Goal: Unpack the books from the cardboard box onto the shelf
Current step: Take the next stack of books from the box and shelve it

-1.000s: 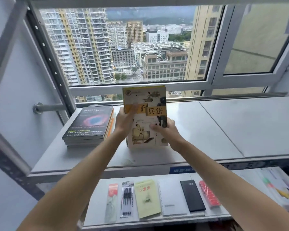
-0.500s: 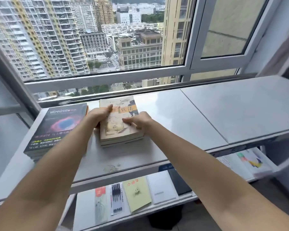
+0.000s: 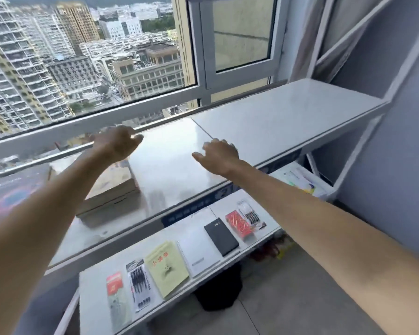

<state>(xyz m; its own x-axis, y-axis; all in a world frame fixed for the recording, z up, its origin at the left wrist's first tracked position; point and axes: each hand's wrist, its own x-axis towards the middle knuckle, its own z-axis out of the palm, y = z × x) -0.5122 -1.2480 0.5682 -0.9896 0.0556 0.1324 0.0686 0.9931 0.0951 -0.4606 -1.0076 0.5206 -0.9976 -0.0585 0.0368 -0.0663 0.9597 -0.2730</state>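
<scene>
A stack of tan-covered books (image 3: 114, 189) lies flat on the white upper shelf (image 3: 264, 122), partly hidden under my left forearm. A second stack topped by a dark book with a red and blue picture (image 3: 12, 192) lies at the far left edge. My left hand (image 3: 117, 143) hovers above the tan stack, fingers loosely curled, holding nothing. My right hand (image 3: 217, 154) floats over the bare shelf to the right, fingers apart and empty. The cardboard box is out of view.
A lower shelf (image 3: 271, 226) carries pen packs (image 3: 139, 286), a yellow booklet (image 3: 167, 268), a white notebook (image 3: 198, 257), a black notebook (image 3: 221, 235) and a red pack (image 3: 238, 224). A window frame (image 3: 203, 76) runs behind the upper shelf. A black bag (image 3: 219, 290) sits on the floor.
The tan book went from held upright to lying flat on its stack. Both hands have let go and lifted off it. The view has swung to the right.
</scene>
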